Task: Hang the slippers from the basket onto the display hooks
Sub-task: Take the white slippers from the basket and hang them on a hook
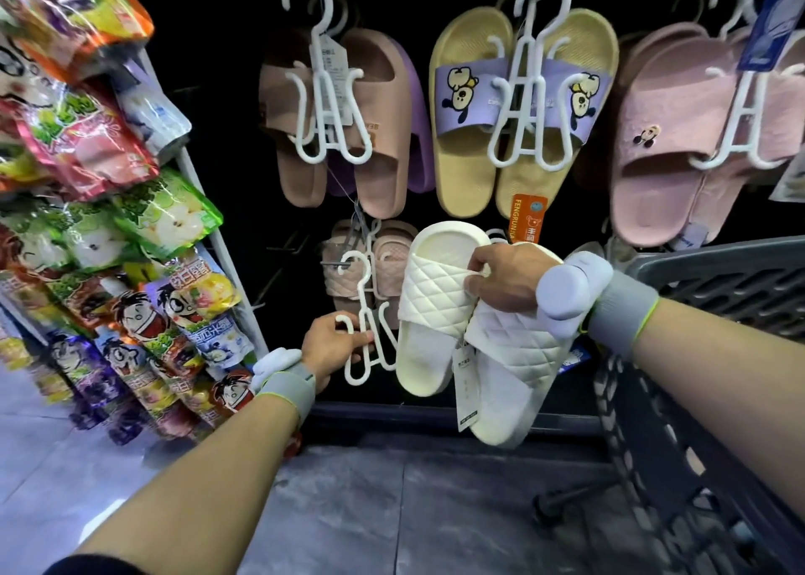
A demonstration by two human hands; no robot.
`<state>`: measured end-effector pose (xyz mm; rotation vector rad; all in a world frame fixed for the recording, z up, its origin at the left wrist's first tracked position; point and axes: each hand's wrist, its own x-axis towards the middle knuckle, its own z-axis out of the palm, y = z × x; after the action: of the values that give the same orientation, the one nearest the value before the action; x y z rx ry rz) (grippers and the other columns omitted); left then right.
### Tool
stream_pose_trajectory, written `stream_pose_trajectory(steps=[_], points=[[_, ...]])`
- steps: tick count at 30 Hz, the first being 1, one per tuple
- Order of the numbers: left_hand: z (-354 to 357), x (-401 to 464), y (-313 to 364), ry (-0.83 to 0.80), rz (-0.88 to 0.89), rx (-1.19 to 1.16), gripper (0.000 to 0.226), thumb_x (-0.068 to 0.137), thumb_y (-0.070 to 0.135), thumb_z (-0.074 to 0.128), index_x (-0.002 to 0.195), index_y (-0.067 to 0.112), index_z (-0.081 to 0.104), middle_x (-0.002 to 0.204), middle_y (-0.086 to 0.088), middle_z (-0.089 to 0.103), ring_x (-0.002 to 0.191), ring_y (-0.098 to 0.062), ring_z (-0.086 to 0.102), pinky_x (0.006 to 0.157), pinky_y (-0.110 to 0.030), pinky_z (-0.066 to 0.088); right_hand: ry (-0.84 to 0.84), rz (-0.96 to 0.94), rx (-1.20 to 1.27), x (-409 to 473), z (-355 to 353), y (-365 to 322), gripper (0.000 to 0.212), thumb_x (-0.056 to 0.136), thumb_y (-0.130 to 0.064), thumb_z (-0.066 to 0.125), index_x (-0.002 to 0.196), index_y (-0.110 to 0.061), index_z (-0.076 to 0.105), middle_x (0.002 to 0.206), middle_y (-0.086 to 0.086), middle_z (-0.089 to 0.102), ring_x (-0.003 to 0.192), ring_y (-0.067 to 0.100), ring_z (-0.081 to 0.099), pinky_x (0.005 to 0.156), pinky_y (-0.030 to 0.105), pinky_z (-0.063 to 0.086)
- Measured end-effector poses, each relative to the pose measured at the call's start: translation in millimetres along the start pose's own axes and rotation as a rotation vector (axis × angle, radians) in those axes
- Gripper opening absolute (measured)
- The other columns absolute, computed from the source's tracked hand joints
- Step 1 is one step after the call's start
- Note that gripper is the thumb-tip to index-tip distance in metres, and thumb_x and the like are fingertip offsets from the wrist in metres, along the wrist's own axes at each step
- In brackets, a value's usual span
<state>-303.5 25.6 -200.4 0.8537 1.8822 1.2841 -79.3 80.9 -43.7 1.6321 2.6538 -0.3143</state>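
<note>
A pair of white quilted slippers (440, 313) hangs in front of the lower display, gripped at the straps by my right hand (505, 276). A paper tag (467, 385) dangles from them. Left of the slippers, my left hand (333, 343) holds a white plastic hanger (368, 339) by its lower loops. The hanger's top hook sits at a metal display hook (333, 264). Behind it hangs a pink quilted pair (387, 265). The dark grey basket (714, 287) stands at the right, its inside hidden.
Above hang three pairs on white hangers: pink slippers (344, 139), yellow slippers with purple cartoon straps (518, 108), pale pink slippers (697, 139). A rack of colourful snack bags (109, 226) fills the left. Grey tiled floor (392, 509) lies below.
</note>
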Motion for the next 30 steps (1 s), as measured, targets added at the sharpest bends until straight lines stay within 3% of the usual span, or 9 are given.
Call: stream_pose_trajectory(steps=[4, 8, 12, 15, 18, 22, 26, 30], points=[[-6.2, -5.0, 6.1, -0.002, 0.034, -0.052, 0.011, 0.083, 0.008, 0.072, 0.093, 0.01, 0.069, 0.079, -0.005, 0.075, 0.072, -0.016, 0.072, 0.053, -0.023, 0.047, 0.003, 0.015, 0.006, -0.8, -1.0, 0.5, 0.036, 0.092, -0.038, 0.047, 0.126, -0.027, 0.054, 0.131, 0.005, 0.058, 0.121, 0.028, 0.053, 0.093, 0.03, 0.042], [-5.5, -9.4, 13.9, -0.051, 0.069, -0.066, 0.013, 0.085, 0.008, 0.07, 0.098, 0.01, 0.071, 0.06, 0.009, 0.071, 0.054, 0.001, 0.066, 0.051, -0.018, 0.042, -0.003, 0.027, -0.009, -1.8, -0.4, 0.4, 0.037, 0.094, -0.035, 0.047, 0.129, -0.024, 0.053, 0.132, 0.006, 0.058, 0.121, 0.029, 0.053, 0.096, 0.031, 0.043], [-2.0, -13.9, 20.3, -0.108, 0.081, -0.067, 0.017, 0.085, 0.008, 0.07, 0.102, 0.006, 0.07, 0.056, 0.01, 0.069, 0.05, 0.003, 0.063, 0.053, -0.02, 0.041, 0.014, 0.047, -0.006, -3.0, 0.0, 0.7, 0.037, 0.094, -0.033, 0.047, 0.129, -0.022, 0.054, 0.132, 0.008, 0.057, 0.121, 0.03, 0.053, 0.094, 0.03, 0.043], [-1.5, -16.8, 24.3, -0.135, 0.087, -0.089, 0.017, 0.086, 0.007, 0.068, 0.104, 0.009, 0.07, 0.062, 0.008, 0.071, 0.053, 0.0, 0.064, 0.053, -0.019, 0.041, 0.028, 0.063, -0.004, -2.4, 0.2, 2.9, 0.037, 0.095, -0.031, 0.046, 0.129, -0.019, 0.054, 0.132, 0.009, 0.057, 0.12, 0.03, 0.054, 0.091, 0.03, 0.044], [0.6, -18.6, 26.1, -0.159, 0.089, -0.12, 0.019, 0.087, 0.01, 0.067, 0.106, 0.011, 0.07, 0.082, -0.001, 0.074, 0.072, -0.013, 0.068, 0.058, -0.021, 0.045, 0.04, 0.065, -0.042, -4.2, -0.4, 4.0, 0.038, 0.096, -0.028, 0.045, 0.13, -0.013, 0.053, 0.132, 0.011, 0.057, 0.12, 0.031, 0.055, 0.091, 0.031, 0.045], [2.8, -24.4, 29.0, -0.315, 0.049, -0.166, 0.017, 0.089, 0.009, 0.065, 0.105, 0.01, 0.069, 0.086, -0.002, 0.072, 0.075, -0.014, 0.066, 0.062, -0.02, 0.048, 0.126, 0.072, -0.077, -5.2, 2.8, 6.5, 0.036, 0.097, -0.025, 0.045, 0.129, -0.011, 0.053, 0.13, 0.013, 0.058, 0.119, 0.031, 0.056, 0.09, 0.031, 0.045], [6.0, -32.3, 26.2, -0.567, -0.026, -0.143, 0.014, 0.091, 0.008, 0.062, 0.103, 0.008, 0.068, 0.08, -0.001, 0.072, 0.064, -0.007, 0.065, 0.063, -0.021, 0.046, 0.113, 0.042, 0.018, -0.7, 4.2, 8.9, 0.033, 0.095, -0.022, 0.043, 0.12, -0.008, 0.059, 0.121, 0.015, 0.063, 0.112, 0.034, 0.058, 0.09, 0.035, 0.046], [23.6, -39.3, 27.5, -0.64, -0.01, -0.135, 0.013, 0.089, 0.006, 0.062, 0.101, 0.007, 0.068, 0.084, -0.005, 0.073, 0.068, -0.01, 0.068, 0.062, -0.018, 0.053, 0.116, 0.03, 0.128, -2.5, -1.1, 3.0, 0.041, 0.1, -0.03, 0.033, 0.124, -0.009, 0.058, 0.126, 0.015, 0.06, 0.118, 0.036, 0.054, 0.096, 0.036, 0.042]])
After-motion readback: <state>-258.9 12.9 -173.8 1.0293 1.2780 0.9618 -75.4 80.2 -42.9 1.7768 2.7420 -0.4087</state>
